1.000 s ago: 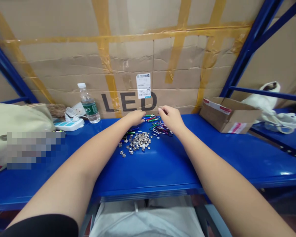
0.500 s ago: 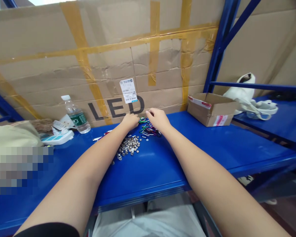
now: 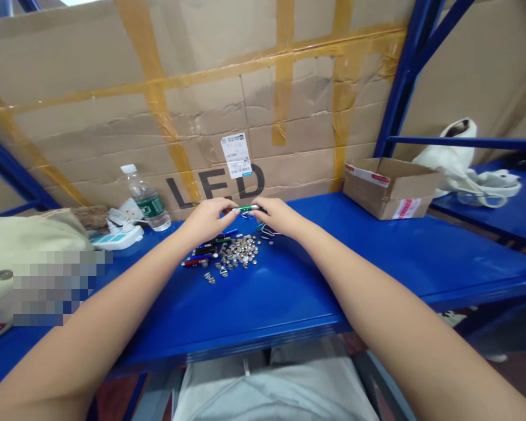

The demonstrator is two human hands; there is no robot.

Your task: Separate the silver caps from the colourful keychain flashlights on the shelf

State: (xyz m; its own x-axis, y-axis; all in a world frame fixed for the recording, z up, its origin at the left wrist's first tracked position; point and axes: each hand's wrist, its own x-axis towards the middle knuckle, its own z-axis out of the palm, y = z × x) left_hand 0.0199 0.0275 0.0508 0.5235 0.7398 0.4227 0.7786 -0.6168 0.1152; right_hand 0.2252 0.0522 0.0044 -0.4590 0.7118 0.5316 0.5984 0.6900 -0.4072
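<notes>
A small green metal tube with a silver end, which looks like a mini flashlight (image 3: 246, 208), is held level between my two hands. My left hand (image 3: 209, 220) pinches its left end with thumb and fingers. At the other end, my right hand (image 3: 279, 215) is closed on it, its fingertips partly hidden. Below them lies a loose pile of small round silver button cells (image 3: 241, 251). Red, black, blue and green mini flashlights (image 3: 205, 251) lie left of the pile. Under my right hand, metal carabiner clips (image 3: 268, 230) are partly covered.
A water bottle (image 3: 149, 202) and a white power strip (image 3: 117, 238) stand at the back left, beside a pale bag (image 3: 30, 240). An open cardboard box (image 3: 388, 190) sits at the right. A big cardboard sheet (image 3: 193, 117) walls the back of the blue table (image 3: 254, 310).
My hands have come up with the green mini flashlight between them. My left arm has shifted left, uncovering the mini flashlights beside the button cells. The view has turned slightly left.
</notes>
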